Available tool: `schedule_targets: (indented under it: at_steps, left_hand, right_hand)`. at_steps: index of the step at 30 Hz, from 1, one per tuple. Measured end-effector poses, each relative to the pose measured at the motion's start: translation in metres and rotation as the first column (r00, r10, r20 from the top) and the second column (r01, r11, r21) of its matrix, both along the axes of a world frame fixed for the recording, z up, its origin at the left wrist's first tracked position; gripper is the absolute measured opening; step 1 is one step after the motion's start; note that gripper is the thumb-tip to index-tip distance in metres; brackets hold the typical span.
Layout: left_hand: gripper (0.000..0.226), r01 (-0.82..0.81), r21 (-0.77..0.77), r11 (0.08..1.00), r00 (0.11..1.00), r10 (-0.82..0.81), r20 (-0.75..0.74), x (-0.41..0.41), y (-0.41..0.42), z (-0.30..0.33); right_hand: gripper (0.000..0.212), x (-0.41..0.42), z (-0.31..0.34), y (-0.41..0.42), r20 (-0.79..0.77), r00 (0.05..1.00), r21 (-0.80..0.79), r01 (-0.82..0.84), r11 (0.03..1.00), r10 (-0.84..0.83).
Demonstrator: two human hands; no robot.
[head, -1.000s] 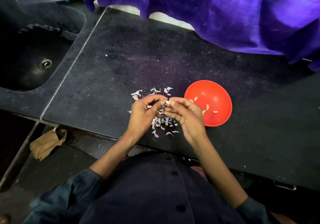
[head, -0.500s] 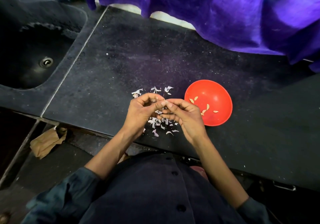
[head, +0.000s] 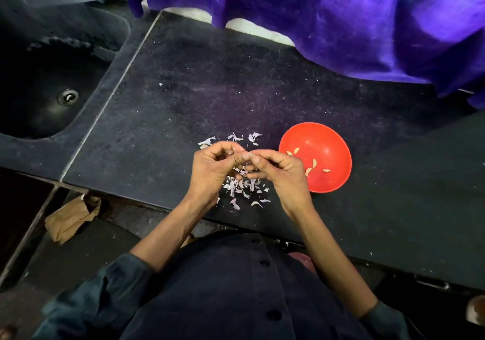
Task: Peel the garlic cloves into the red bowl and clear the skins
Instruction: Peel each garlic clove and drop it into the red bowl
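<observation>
Our left hand (head: 210, 167) and right hand (head: 282, 171) meet fingertip to fingertip, curled round something we cannot make out, above the garlic skins (head: 242, 186) strewn on the dark counter (head: 183, 98), with the red bowl (head: 329, 140) of peeled cloves (head: 311, 166) just right.

A dark speckled counter (head: 183, 98) carries a red bowl (head: 333, 140) near its front edge. Just left of the bowl lies a scatter of pale skins (head: 244, 187). Far left of the bowl, a sink (head: 39, 77) is set into the counter.
</observation>
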State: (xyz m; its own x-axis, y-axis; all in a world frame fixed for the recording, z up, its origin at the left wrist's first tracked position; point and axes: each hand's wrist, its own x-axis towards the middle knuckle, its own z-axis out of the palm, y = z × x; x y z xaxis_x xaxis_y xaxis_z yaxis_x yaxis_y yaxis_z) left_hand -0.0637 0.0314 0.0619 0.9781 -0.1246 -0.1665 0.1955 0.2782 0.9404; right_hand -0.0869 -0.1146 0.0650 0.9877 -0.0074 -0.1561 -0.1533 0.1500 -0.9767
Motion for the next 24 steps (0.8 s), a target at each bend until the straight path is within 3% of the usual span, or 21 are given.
schedule_targets:
  at_steps: [10,15,20,24]
  left_hand:
    - [0.008,0.067,0.024,0.997,0.995,-0.068,0.075,0.004,-0.003,0.001]
    - [0.009,0.095,0.054,0.994,0.989,-0.100,0.110,0.003,-0.003,-0.003]
    - [0.018,0.013,0.123,0.992,0.993,-0.027,0.117,0.002,-0.012,-0.004]
    - [0.011,-0.040,0.185,0.982,0.985,0.007,0.175,0.004,-0.013,-0.007]
  right_hand:
    - [0.015,-0.002,0.001,0.006,-0.031,0.997,0.111,0.071,0.991,-0.068]
    - [0.012,-0.004,-0.001,0.010,-0.035,0.994,0.093,0.106,0.990,-0.103]
    - [0.012,-0.006,-0.001,0.014,-0.028,0.979,0.048,0.201,0.978,-0.200]
    - [0.014,-0.009,0.001,0.016,-0.082,0.976,0.145,0.212,0.966,-0.202]
